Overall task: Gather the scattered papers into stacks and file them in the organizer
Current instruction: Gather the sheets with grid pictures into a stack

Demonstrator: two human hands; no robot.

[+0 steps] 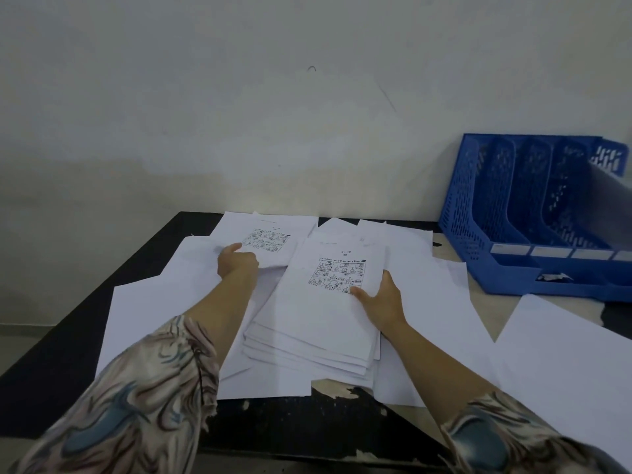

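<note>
Right hand (379,295) steadies stack (318,319); left hand (236,263) (fingers curled) pinches printed sheet (263,234)

Two bare forearms in view, no gloves, no watch, no rings or bracelets visible on the left hand (237,264) or the right hand (382,300). Both arms wear the same loose printed top. The left sleeve (136,398) is wide and baggy: beige/cream base with swirling marbled pattern in slate blue, grey and brown-maroon streaks. Its cuff ends around mid-forearm, hem edge slightly uneven, with a dark seam line running along the fabric near the hem. The right sleeve (502,436) has matching print, a big blue-grey swirl patch near the cuff, cut off by the lower frame edge. Fabric looks thin, drapes in soft folds.
</note>
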